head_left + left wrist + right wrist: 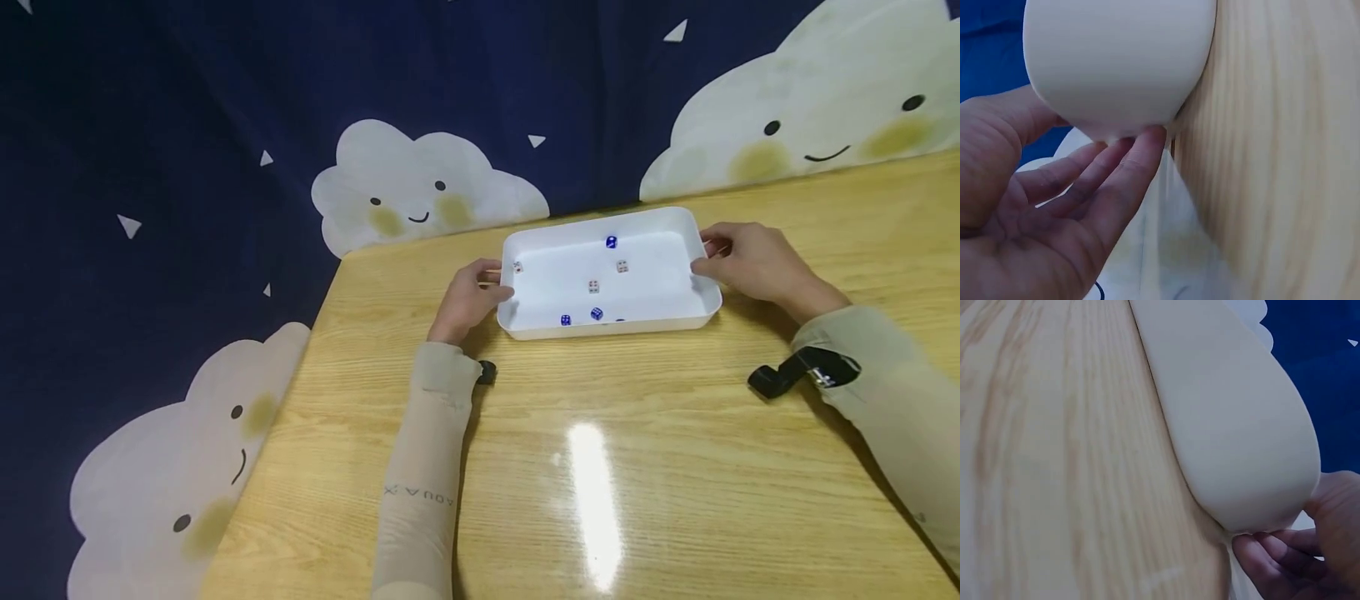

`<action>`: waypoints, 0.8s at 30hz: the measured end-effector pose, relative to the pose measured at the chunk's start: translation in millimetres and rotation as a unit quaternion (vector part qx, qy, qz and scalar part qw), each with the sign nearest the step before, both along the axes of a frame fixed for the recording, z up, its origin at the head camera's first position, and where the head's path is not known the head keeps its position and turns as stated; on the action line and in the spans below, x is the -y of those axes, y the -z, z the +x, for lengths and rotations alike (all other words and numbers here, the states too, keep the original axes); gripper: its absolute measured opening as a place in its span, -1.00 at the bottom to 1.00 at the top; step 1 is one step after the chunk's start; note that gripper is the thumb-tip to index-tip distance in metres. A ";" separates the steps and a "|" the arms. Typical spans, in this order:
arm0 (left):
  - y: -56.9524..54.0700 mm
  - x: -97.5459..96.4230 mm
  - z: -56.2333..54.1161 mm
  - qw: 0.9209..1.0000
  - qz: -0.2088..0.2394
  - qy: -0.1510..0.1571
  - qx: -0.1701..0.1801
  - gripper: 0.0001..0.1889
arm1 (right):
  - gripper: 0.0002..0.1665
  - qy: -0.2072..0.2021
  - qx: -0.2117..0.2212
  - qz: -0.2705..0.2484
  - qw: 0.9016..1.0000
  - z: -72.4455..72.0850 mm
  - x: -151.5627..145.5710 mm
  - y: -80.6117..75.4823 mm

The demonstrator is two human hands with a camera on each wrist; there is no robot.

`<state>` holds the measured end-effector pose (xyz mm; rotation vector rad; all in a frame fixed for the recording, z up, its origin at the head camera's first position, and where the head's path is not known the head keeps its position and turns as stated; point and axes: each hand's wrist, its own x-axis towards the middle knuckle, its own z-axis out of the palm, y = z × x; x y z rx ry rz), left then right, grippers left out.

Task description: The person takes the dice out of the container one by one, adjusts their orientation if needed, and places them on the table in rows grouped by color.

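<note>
A shallow white plastic tray (645, 325) with rounded corners lies on the table, near its back edge. Inside it are three white dice (593, 286) and several blue dice (596, 313), one mostly hidden behind the front wall. My left hand (467, 302) grips the tray's left end, thumb over the rim and fingers against the outer wall. At the opposite end, my right hand (761, 260) holds the tray the same way. Both wrist views show fingertips (1150, 137) low on the tray's outside, close to the tabletop.
The wooden table (525, 467) carries a bright light reflection in front of the tray. Behind and to the left hangs a dark blue curtain (187, 100) printed with smiling clouds and small white triangles. Black wrist mounts (806, 371) stick out from the sleeves.
</note>
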<state>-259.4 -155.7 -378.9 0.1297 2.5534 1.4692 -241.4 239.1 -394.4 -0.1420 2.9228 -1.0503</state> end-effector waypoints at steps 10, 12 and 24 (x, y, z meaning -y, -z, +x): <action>2.2 10.1 -1.7 0.996 -0.085 0.017 -0.037 -0.42 | -0.30 -0.021 -0.036 0.042 0.998 1.9 1.7 -2.9; 3.6 9.6 -2.7 0.993 -0.107 0.017 -0.047 -0.41 | -0.24 -0.018 -0.042 0.045 0.998 2.4 2.4 -2.7; -1.4 -3.8 -1.2 0.974 -0.206 0.062 -0.067 -0.50 | -0.21 -0.033 -0.043 0.072 0.996 2.7 -0.1 -6.9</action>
